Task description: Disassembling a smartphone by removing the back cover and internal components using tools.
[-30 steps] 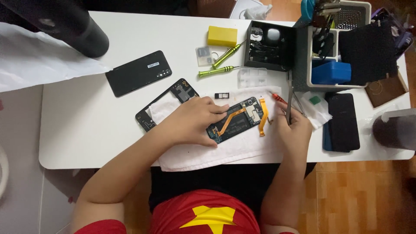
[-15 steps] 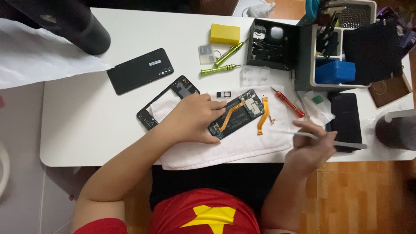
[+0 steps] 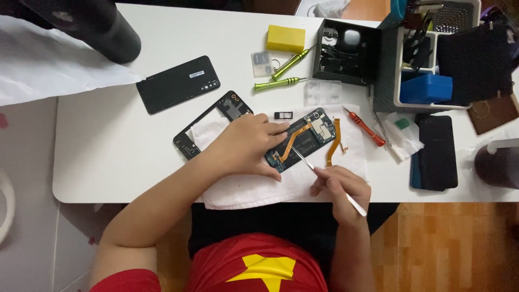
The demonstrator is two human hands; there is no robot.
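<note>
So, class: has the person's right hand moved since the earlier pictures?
Yes. The right hand has come down toward the table's near edge, away from the red screwdriver it was beside, and now holds a thin metal tool to the opened phone.

matt white table (image 3: 108, 157), soft white cloth (image 3: 254, 189), shiny metal tweezers (image 3: 324, 178)

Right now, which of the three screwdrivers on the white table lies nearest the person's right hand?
The red-handled screwdriver, lying alone beside the white cloth; the two green-handled screwdrivers lie farther up, near the yellow block.
</note>
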